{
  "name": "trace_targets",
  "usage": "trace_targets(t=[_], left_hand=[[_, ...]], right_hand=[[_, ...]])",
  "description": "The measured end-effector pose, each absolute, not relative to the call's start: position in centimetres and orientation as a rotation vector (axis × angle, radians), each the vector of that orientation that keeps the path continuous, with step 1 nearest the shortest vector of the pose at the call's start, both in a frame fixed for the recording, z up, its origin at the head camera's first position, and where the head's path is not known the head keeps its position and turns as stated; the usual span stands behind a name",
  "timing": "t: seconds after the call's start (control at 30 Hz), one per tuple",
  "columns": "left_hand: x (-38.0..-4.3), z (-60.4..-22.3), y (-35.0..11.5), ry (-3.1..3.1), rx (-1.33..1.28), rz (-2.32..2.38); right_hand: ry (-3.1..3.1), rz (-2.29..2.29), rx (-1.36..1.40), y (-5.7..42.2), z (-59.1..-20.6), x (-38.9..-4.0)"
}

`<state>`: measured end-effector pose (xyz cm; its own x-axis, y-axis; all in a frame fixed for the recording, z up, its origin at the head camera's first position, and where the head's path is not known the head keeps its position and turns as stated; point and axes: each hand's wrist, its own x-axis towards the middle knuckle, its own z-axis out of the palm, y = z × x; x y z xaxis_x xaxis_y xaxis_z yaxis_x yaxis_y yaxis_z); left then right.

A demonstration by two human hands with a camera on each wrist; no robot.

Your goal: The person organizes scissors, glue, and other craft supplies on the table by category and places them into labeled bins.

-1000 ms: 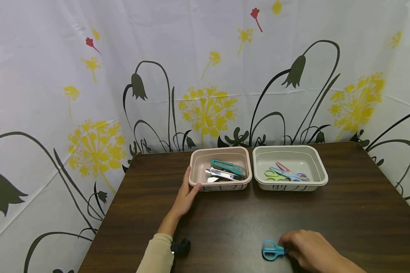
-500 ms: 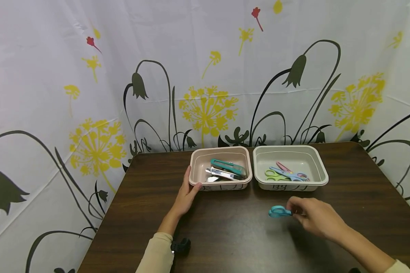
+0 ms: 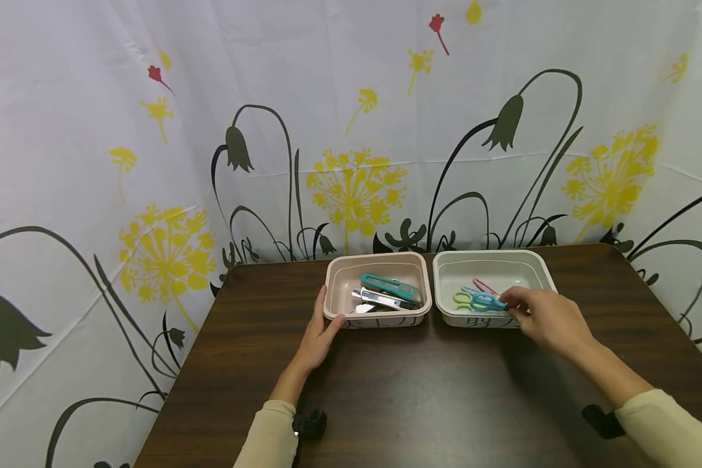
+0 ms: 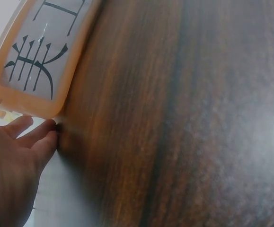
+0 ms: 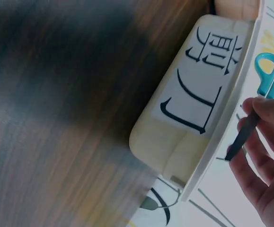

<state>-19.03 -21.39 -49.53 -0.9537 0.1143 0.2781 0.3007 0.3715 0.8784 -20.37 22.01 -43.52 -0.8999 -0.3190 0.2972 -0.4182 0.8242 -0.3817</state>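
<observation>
My right hand [image 3: 552,318] pinches blue-handled scissors [image 3: 484,301] by their dark blades, over the front of the pale grey bin [image 3: 480,263]. In the right wrist view the scissors' handles [image 5: 265,71] point away from the hand. Inside that bin lie green-handled scissors [image 3: 462,299] and a pink-handled pair [image 3: 484,286]; blue-purple scissors are mostly hidden. My left hand [image 3: 312,341] rests at the front left corner of the pink bin [image 3: 342,273], thumb at the front rim, fingers straight along its side. A teal box cutter [image 3: 390,286] and a silver one [image 3: 383,299] lie in it.
Both bins stand side by side near the back edge of the dark wooden table [image 3: 398,390]. Labels with black characters [image 5: 207,71] face the front. A flower-printed curtain [image 3: 351,130] hangs behind the table.
My right hand has lifted the blue-handled scissors off the table near the front and carried them back to the grey bin. The left hand has stayed at the pink bin.
</observation>
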Motion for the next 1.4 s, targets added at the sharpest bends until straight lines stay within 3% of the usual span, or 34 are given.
trace_targets(t=[0.8,1.4], left_hand=[[-19.0,-49.6,-21.5,-2.452,-0.369,-1.65],[-19.0,-49.4,-21.4,-2.449,-0.392,-1.664]], right_hand=[[-3.048,0.792,0.502,21.4,-44.9,-26.9],[-3.089,0.927,0.4,20.6,-46.1,-27.2]])
